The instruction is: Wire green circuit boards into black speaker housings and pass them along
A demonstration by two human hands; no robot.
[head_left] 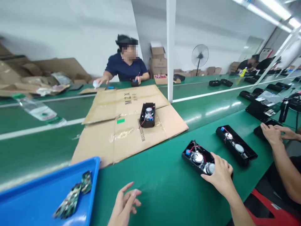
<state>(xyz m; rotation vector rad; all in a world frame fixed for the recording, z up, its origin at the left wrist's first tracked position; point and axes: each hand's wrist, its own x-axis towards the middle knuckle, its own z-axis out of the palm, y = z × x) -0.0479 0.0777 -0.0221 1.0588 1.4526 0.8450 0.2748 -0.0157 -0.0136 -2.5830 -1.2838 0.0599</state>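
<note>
My right hand (220,172) grips the near right end of a black speaker housing (205,154), thumb on one long side and fingers over the other. Inside that housing two round silver speakers, a small blue part and red wires show; the end under my palm is hidden. My left hand (127,201) hangs over the green table (160,175), its fingers apart and nothing in it. To its left, a blue tray (96,185) holds green circuit boards (70,201). A second open speaker housing (235,144) lies just right of the one I hold.
Flattened cardboard (131,138) bridges the green conveyor, carrying another speaker housing (147,115). A plastic bottle (41,110) lies at left. A white post (171,50) rises behind the cardboard. A co-worker (128,64) sits opposite; another person's hands (274,133) work at right on a black housing.
</note>
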